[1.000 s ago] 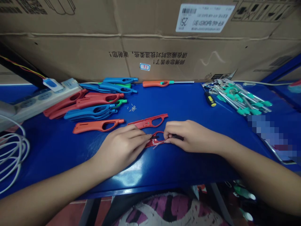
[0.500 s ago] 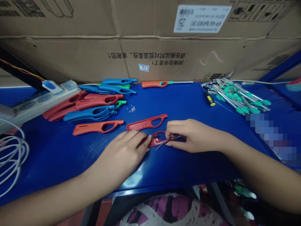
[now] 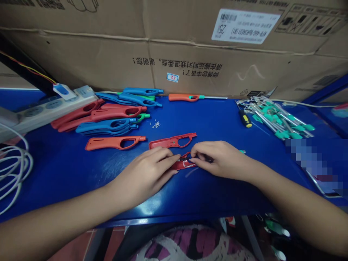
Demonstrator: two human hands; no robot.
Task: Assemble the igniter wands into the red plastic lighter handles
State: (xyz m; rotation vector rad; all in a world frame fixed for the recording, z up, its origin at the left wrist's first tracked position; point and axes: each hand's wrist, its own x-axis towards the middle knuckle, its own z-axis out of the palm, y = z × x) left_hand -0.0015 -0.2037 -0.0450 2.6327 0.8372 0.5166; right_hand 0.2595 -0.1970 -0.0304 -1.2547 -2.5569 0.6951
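Note:
My left hand (image 3: 156, 165) is closed on the left end of a red lighter shell half (image 3: 178, 166), its fingers covering much of it. White wire (image 3: 188, 165) and a dark part lie inside this open half. At its right end my right hand (image 3: 214, 157) pinches with thumb and curled fingers; what is between the fingertips is hidden. A teal tip (image 3: 243, 151) shows just behind the right hand. The matching red shell half (image 3: 174, 141) lies inner side up just beyond both hands.
Blue (image 3: 108, 127), red (image 3: 116, 113) and orange (image 3: 114, 143) lighter shells lie at left. Small screws (image 3: 156, 124) are near them. An assembled orange lighter (image 3: 182, 97), a screwdriver (image 3: 246, 119) and metal tubes with teal parts (image 3: 274, 116) lie further back. A power strip (image 3: 46, 108) is far left.
The right fingers have curled in closer to the shell, and the dark metallic piece seen between them is now hidden. A teal tip has come into sight behind that hand. The view has shifted slightly.

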